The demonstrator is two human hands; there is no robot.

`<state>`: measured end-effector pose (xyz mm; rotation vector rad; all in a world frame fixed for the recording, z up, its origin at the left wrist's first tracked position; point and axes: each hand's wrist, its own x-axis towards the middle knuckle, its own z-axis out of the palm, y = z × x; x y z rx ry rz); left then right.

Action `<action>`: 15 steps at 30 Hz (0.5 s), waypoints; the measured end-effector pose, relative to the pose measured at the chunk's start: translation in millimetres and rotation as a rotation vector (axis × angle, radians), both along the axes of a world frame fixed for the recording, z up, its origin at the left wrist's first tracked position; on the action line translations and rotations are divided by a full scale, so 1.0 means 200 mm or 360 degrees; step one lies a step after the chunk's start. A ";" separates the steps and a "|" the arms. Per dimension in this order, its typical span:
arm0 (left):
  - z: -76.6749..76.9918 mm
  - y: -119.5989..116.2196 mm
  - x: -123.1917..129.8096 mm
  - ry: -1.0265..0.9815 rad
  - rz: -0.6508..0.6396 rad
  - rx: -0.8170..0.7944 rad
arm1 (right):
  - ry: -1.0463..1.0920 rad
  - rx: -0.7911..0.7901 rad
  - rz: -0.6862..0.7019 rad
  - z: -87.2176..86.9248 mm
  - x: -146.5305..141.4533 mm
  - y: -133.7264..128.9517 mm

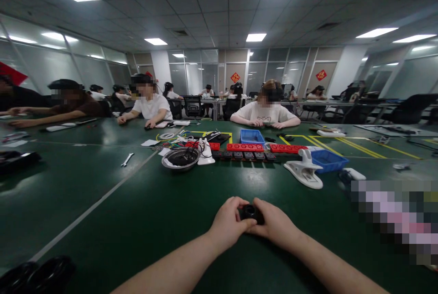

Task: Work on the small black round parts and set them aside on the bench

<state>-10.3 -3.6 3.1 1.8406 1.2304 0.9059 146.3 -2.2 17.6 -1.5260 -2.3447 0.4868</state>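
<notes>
Workpiece: a small, glossy black, rounded part with a circular opening in its upper face (250, 211), directly in front of you over the dark green tabletop (153, 221). Whether it bears on the table cannot be told; your fingers hide its underside.

Grip: your left hand (228, 222) and right hand (275, 221) are both closed on it from opposite sides, thumbs nearest you.

Handling (judged): probably moulded plastic; expect it light and stiff, rather slick where it shines, not notably fragile. Best hold is on the outer sides, fingertips opposed, leaving the opening uncovered.

Surroundings: ahead of you, well apart, a row of red strips (245, 147) lies behind a black segmented strip (246, 156). To its left, a round shiny metal bowl (186, 167) with dark contents sits beside an upright white plastic piece (205, 153). Forward and right, a white plastic clamp (304, 174) stands near a blue plastic tray (330, 166); these would limit your reach that way. Far left, a silver open-ended wrench (127, 160); lower left, black ring-shaped items (51, 273).
</notes>
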 end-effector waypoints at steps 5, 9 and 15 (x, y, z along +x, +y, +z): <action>0.00 0.01 -0.01 -0.0059 -0.0157 -0.0031 | 0.0347 -0.0240 0.0387 0.04 0.08 0.04; 0.00 0.02 -0.01 -0.0034 -0.0162 -0.0035 | 0.0307 -0.0307 0.0411 0.04 0.08 0.05; 0.00 0.02 -0.01 -0.0033 -0.0164 -0.0044 | 0.0338 -0.0410 0.0451 0.04 0.09 0.06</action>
